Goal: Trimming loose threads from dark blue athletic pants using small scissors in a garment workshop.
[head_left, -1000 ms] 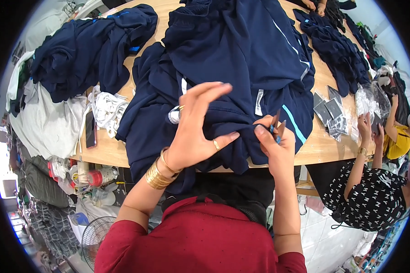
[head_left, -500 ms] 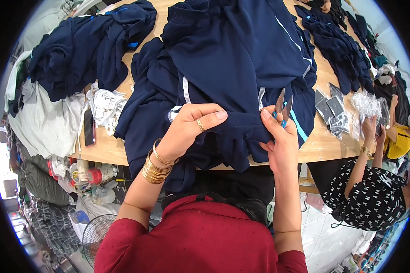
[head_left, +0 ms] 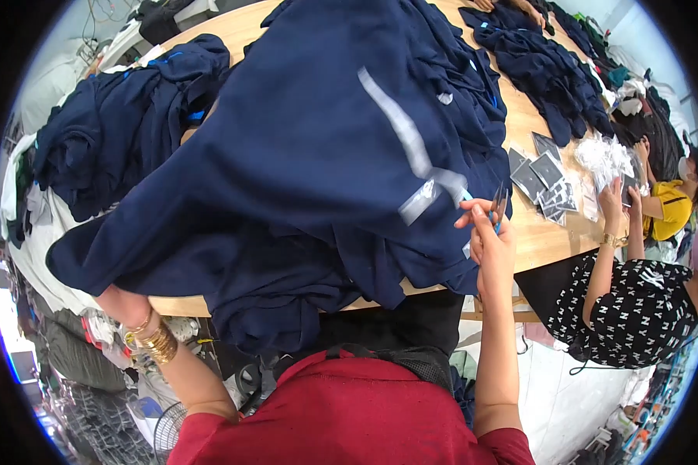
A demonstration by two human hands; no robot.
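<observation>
Navy trousers with a white side stripe spread wide over a heap of navy clothes, smeared by motion. At far left, my left hand is beneath the trousers' outstretched end, which is drawn out to it past the table edge. The cloth hides its fingertips. My right hand is closed around small blue-handled scissors, blades pointing away from me. It is beside the right edge of the trousers, near the stripe; whether its fingertips also touch the cloth is unclear.
More navy clothes lie at left and far right on the wooden table. Dark flat packets and clear plastic bags lie at right, where a person in a patterned black top works. A fan stands lower left.
My left hand has gone far left and down, and the trousers have swept out leftward with it. My right hand has moved slightly down, still with the scissors. The hem has left its fingers.
</observation>
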